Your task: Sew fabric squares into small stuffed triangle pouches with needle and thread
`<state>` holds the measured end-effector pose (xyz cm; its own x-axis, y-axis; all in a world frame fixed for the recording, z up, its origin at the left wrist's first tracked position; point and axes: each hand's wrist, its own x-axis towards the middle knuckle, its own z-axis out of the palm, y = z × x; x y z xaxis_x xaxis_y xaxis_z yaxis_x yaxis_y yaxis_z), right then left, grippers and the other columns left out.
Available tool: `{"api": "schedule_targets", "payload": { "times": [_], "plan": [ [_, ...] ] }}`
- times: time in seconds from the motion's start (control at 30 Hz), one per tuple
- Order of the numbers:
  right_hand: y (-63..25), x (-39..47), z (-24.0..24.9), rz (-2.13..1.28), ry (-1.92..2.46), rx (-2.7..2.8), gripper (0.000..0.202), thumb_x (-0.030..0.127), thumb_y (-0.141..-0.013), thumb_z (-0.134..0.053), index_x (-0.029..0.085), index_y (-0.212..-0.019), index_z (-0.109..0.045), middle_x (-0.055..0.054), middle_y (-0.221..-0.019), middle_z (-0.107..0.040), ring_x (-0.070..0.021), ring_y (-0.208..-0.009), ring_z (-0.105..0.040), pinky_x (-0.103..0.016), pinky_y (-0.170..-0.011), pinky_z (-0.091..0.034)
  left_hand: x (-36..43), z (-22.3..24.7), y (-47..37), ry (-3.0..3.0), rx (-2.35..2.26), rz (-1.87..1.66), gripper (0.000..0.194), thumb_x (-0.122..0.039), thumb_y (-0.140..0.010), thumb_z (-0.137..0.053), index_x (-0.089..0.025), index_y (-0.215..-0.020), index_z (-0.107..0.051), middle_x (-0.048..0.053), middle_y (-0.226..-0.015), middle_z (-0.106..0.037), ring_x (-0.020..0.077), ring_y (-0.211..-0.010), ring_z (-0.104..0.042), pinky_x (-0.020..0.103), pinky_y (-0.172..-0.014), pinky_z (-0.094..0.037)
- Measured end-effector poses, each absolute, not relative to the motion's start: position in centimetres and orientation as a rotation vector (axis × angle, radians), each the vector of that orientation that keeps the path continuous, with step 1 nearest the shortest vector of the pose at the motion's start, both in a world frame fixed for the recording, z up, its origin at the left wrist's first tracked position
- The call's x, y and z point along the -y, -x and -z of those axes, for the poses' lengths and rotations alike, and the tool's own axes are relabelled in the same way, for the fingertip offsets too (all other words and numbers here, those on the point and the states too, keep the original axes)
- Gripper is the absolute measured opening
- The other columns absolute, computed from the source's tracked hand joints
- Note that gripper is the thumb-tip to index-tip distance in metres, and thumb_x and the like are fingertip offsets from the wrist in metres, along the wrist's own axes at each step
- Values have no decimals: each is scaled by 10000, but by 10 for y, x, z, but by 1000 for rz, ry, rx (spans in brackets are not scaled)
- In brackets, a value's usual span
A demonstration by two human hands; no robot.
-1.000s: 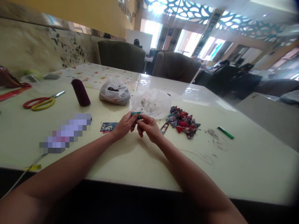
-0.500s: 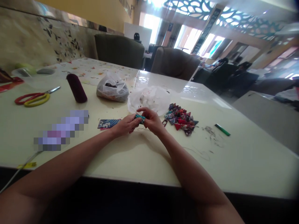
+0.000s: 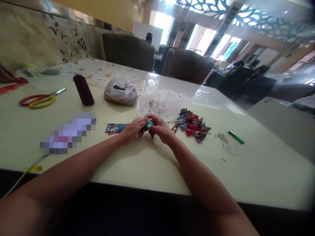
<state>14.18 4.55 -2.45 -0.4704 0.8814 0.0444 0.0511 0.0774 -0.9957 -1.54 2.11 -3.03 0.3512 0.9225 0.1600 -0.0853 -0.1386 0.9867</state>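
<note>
Between my two hands is a small teal patterned piece of fabric [image 3: 149, 125], partly covered by fingers. My left hand [image 3: 136, 128] pinches it from the left, and my right hand [image 3: 159, 128] grips its right side. Both hands are closed, just above the table. Beside my left hand lies a flat blue-and-white wave-patterned fabric piece [image 3: 115, 128] with a pink edge under it. To the right of my right hand is a heap of small stuffed fabric triangles [image 3: 193, 126], mostly red, blue and grey. A small dark red clip-like item [image 3: 175, 128] lies between that hand and the heap.
Behind my hands are a white plastic bag with white stuffing [image 3: 159, 104] and a tied-up grey-white bag [image 3: 121, 91]. Leftward lie red-and-yellow scissors [image 3: 40, 100], a maroon cylindrical case [image 3: 84, 90] and a blurred-out device with a cable [image 3: 69, 134]. Loose threads and a green stick [image 3: 236, 137] lie right.
My fingers have shifted around the teal fabric piece, which is now turned more upright. My right fingers are curled further down. The whole view has moved slightly.
</note>
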Motion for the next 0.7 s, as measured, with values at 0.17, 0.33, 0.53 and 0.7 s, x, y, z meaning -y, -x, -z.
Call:
{"api": "schedule_targets", "payload": {
  "times": [0.17, 0.33, 0.53, 0.7],
  "plan": [
    [-136, -42, 26, -1349, 978, 1710, 346, 177, -638, -531, 177, -977, -598, 52, -629, -574, -77, -475, -489, -161, -393, -332, -15, 30, 10, -1358, -822, -1068, 397, -532, -942, -528, -179, -761, -555, -38, -503, -453, 79, -377, -374, 195, -361, -284],
    [-145, -45, 14, -1167, 945, 1694, 346, 317, -764, -620, 195, -1087, -597, 77, -593, -478, -79, -471, -425, -192, -420, -327, -24, 24, 11, -1004, -843, -1192, 392, -541, -934, -538, -174, -795, -544, -12, -548, -526, 93, -402, -441, 200, -390, -355],
    [-150, -45, 11, -789, 903, 1854, 184, 303, -867, -595, 173, -961, -686, 64, -569, -425, -75, -518, -375, -220, -518, -322, -28, 24, 11, -710, -849, -1189, 397, -466, -1005, -423, -183, -732, -479, -29, -516, -467, 74, -368, -376, 181, -373, -304],
    [-133, -37, 25, -844, 934, 1959, 120, 239, -848, -595, 162, -873, -684, 11, -652, -613, -102, -597, -547, -221, -598, -419, -19, 31, 1, -707, -920, -1252, 352, -425, -1007, -446, -179, -762, -506, -39, -489, -453, 77, -366, -386, 167, -363, -290]
  ]
}}
